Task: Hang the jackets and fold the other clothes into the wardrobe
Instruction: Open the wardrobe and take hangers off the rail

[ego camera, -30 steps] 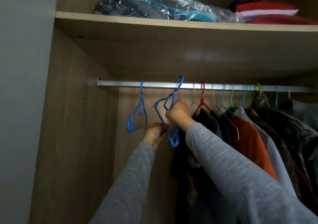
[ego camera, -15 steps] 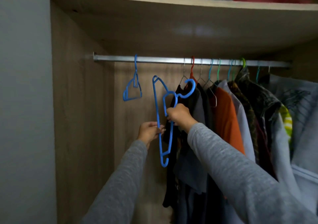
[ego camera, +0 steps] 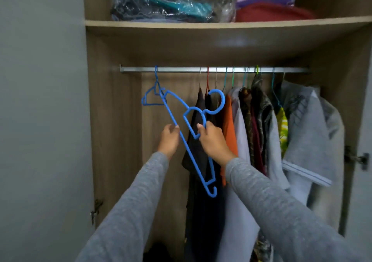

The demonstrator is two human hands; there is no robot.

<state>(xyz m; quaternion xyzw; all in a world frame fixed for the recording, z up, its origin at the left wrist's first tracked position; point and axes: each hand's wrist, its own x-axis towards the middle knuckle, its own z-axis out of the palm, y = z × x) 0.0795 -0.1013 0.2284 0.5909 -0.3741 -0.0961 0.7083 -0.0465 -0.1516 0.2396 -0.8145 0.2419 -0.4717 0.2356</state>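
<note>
Clearly off the rail, the blue hanger (ego camera: 188, 149) is held tilted in front of the open wardrobe (ego camera: 112, 121), its hook up and to the right and one end pointing down. The right hand (ego camera: 213, 141) grips its inner loop below the hook. The left hand (ego camera: 170, 139) pinches the long bar, a little apart from the right. A second blue hanger (ego camera: 153, 104) hangs alone at the left of the rail (ego camera: 181, 69). To the right hang dark garments, an orange shirt (ego camera: 229, 125) and a grey jacket (ego camera: 314, 125). On the shelf (ego camera: 201, 25) above lie a clear plastic bag (ego camera: 167, 4), perhaps holding clothes, and folded red textiles (ego camera: 267, 10).
</note>
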